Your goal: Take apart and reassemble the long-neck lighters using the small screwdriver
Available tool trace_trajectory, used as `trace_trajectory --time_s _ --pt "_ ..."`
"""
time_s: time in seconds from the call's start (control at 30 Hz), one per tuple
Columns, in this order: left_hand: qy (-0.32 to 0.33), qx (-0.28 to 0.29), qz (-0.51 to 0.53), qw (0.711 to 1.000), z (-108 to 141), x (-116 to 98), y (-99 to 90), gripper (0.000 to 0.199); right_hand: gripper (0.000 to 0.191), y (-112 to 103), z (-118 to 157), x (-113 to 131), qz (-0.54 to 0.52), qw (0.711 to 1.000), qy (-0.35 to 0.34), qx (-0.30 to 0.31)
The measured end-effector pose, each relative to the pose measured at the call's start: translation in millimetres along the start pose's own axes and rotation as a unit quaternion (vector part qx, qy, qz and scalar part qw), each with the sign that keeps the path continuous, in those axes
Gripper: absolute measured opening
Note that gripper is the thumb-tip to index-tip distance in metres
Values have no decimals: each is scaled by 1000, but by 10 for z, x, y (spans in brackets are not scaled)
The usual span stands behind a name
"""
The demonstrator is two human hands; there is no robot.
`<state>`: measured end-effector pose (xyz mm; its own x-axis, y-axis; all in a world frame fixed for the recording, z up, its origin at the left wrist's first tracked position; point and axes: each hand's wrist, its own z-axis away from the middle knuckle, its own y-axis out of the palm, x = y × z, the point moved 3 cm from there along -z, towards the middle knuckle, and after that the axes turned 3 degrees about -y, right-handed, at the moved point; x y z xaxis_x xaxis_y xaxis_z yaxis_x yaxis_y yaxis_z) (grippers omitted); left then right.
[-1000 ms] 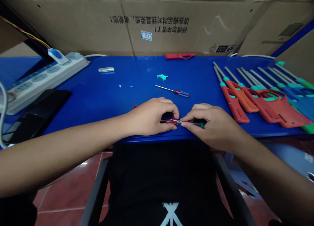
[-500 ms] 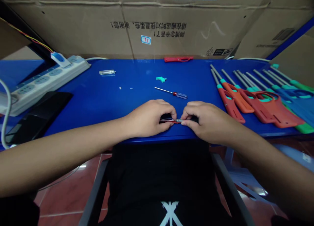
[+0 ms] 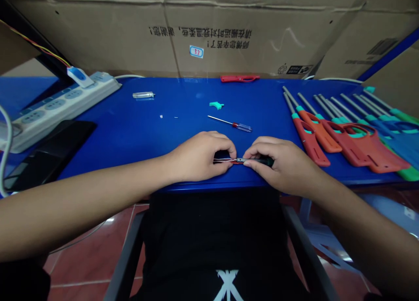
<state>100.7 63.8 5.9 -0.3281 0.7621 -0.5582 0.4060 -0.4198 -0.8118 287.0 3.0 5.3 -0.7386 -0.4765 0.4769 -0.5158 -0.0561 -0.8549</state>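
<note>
Two hands pinch, grips nearly closed: left hand [image 3: 203,157] round narrow red plastic casing [image 3: 235,162] near bench [image 3: 183,133] front, right hand [image 3: 284,165] on small grey metal piece [image 3: 241,160], dark rounded handle [image 3: 267,161] under palm. Casing probably light, stiff; hold by sides. Thin pale wires [image 3: 222,160] look soft, easily bent. Beyond: clear-handled, red-collared screwdriver [image 3: 241,127], teal plastic trigger [image 3: 216,105].
</note>
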Motion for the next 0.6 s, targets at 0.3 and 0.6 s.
trace_trajectory --time_s 0.3,0.6 --pt "-11 3 -5 1000 -9 10 7 20 7 -20 -82 -6 -61 993 89 46" --pt "-8 9 3 1000 -5 -10 -1 14 9 -6 -108 41 3 997 52 50"
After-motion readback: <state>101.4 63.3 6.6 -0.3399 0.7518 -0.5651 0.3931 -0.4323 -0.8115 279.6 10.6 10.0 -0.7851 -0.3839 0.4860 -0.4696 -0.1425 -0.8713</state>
